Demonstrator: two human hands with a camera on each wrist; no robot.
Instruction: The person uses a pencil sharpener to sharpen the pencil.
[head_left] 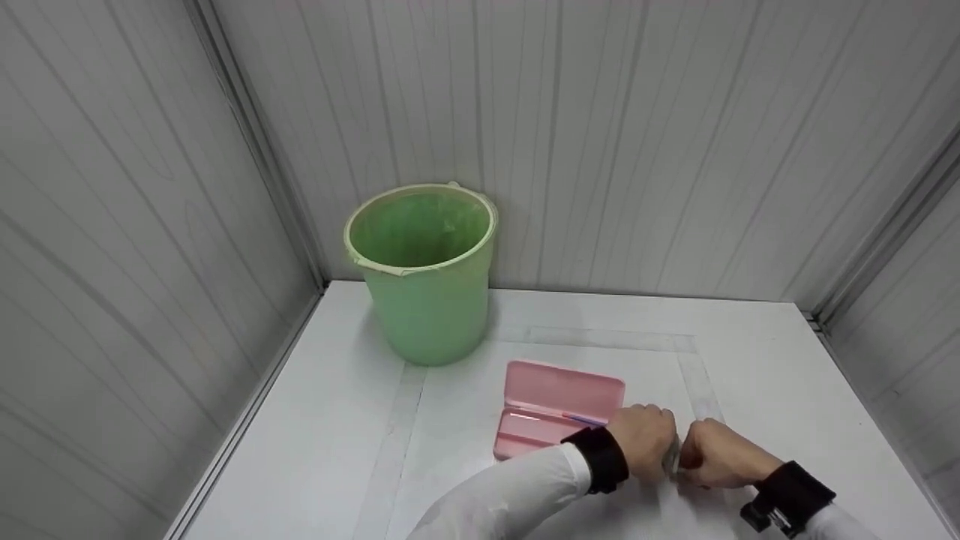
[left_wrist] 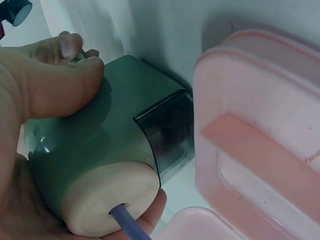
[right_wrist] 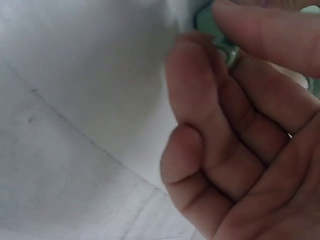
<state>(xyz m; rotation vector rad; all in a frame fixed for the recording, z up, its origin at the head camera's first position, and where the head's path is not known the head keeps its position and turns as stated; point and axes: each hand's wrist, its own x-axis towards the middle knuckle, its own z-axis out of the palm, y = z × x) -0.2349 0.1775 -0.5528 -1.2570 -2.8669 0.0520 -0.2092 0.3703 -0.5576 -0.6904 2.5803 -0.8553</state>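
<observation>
My left hand [head_left: 643, 442] grips a green pencil sharpener [left_wrist: 117, 107], its thumb across the body. A purple-blue pencil [left_wrist: 131, 222] sticks out of the hole in the cream round face. A dark see-through shavings drawer [left_wrist: 170, 130] forms one side. My right hand [head_left: 721, 454] is close by on the right, its fingers curled at the sharpener's far end, pinching what looks like its crank; a bit of metal [right_wrist: 231, 56] shows between the fingers, the rest is hidden. Left of the hands lies an open pink pencil case [head_left: 564, 390] with a blue and red pencil [head_left: 583, 420] inside.
A tall green bucket [head_left: 431, 307] stands at the back left of the white table [head_left: 322, 442], near the ribbed wall [head_left: 600, 150]. Strips of clear tape [head_left: 401, 427] mark out a rectangle on the tabletop. Panels also rise at the left and right sides.
</observation>
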